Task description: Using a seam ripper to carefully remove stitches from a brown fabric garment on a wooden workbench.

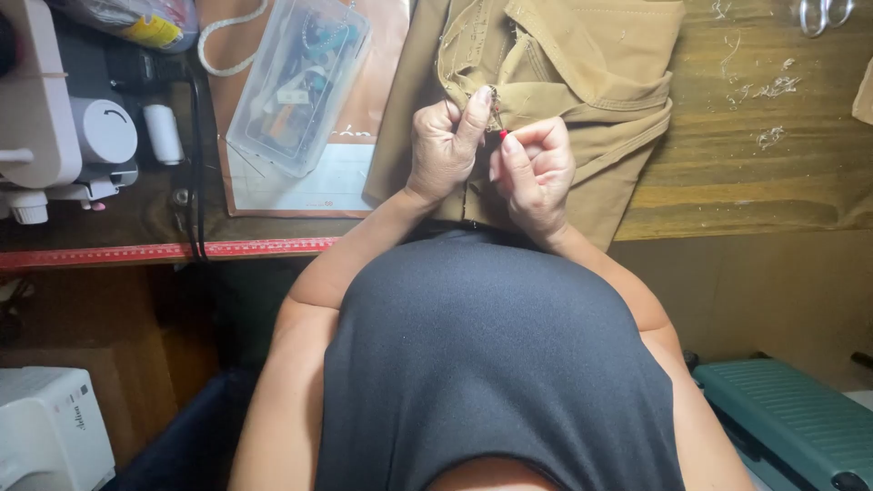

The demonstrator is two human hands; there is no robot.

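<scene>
Wooden table (727, 182) runs across the top of the view w/ a tan garment (582, 73) spread over its middle, hanging down past the near edge by the person's dark top. A clear plastic box (300, 82) of sewing bits lies tilted to the left of the cloth, a white sewing machine (55, 118) further left w/ a white thread spool (164, 134) beside it, and a red ruler strip (182, 249) along the table front. Scissors (826, 13) sit far top right, well apart from the hands; thread scraps are scattered near them.

Both hands meet over the garment's seam, just above the table edge. Left hand (444, 150) — fingers curled, thumb and forefinger pinched together on a fold of the tan cloth, lifting it a little. Right hand (536, 168) — fingers closed round a small red-tipped tool (503, 135), prob. a seam ripper, though it's too small to be sure.

Key relation: the tool tip lies just right of the left-hand pinch, nearly touching it, pointing up and left into the held fold. Tool's long axis mostly hidden in the fist. Right hand is the one on the tool; left is the nearer to the seam itself.
</scene>
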